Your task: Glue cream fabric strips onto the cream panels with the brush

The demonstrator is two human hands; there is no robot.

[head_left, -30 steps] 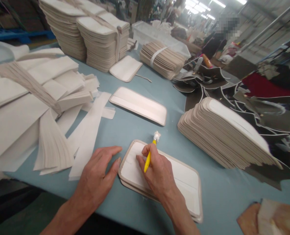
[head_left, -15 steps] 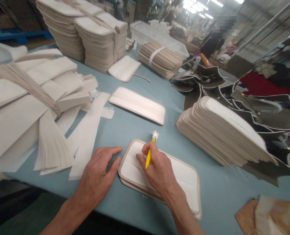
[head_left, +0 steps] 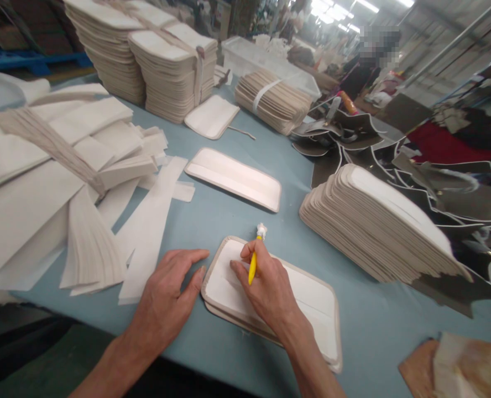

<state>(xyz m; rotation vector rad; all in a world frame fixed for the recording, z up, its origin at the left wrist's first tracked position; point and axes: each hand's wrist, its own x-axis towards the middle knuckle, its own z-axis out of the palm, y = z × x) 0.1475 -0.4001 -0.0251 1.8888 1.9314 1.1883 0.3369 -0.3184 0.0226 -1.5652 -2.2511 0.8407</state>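
My right hand (head_left: 268,284) is closed round a yellow pen (head_left: 252,268) with a white ornament on its top end. It rests over a white, beige-edged rounded panel (head_left: 315,293), which lies on a second similar piece; the pen's tip is hidden by the fingers. My left hand (head_left: 171,290) lies at the panel's left edge, thumb and forefinger apart, holding nothing. Farther up the table is another white rounded panel (head_left: 233,178), lying flat by itself.
To the right stands a leaning stack of panels (head_left: 365,232), with dark grey bag pieces (head_left: 456,188) behind it. White strips (head_left: 92,237) are heaped at left. Tall tied stacks (head_left: 175,77), a banded bundle (head_left: 270,99) and a clear plastic bin (head_left: 287,66) stand at the back.
The pen's top has tilted very slightly left in my right hand. Otherwise both hands and the panels keep their places, apart from a tiny shift of the view.
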